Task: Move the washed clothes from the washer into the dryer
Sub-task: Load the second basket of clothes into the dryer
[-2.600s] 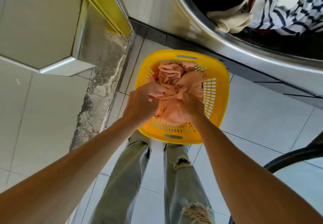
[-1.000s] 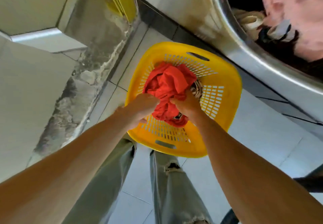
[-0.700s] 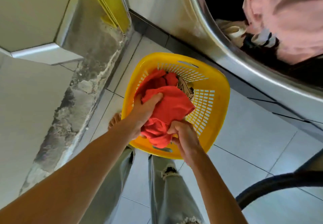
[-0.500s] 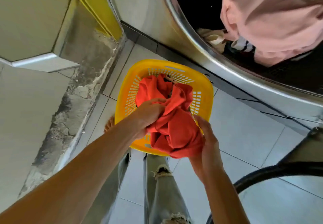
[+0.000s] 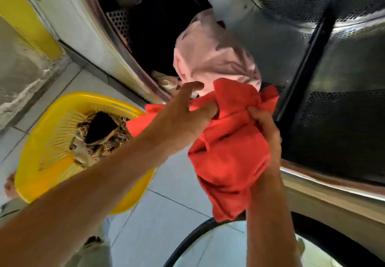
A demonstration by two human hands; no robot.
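A bunched red garment (image 5: 229,152) hangs at the mouth of the dryer drum (image 5: 333,110). My right hand (image 5: 264,129) grips its right side. My left hand (image 5: 183,116) has the cloth pinched between its lower fingers, its index finger stretched out above. A pink garment (image 5: 212,58) lies inside the drum just behind the red one, with a beige piece (image 5: 164,79) at the drum's lower rim. The yellow laundry basket (image 5: 41,175) stands on the floor at the lower left, holding a patterned dark garment (image 5: 102,133).
The dryer's metal door rim (image 5: 116,43) curves down from the top left. The open round door (image 5: 187,243) sits at the bottom right. Tiled floor (image 5: 166,214) lies below; my jeans-clad legs (image 5: 93,252) and a bare foot (image 5: 9,185) are beside the basket.
Both hands have lifted the red garment out of the basket and carried it up and right to the drum opening. The patterned garment underneath is now uncovered.
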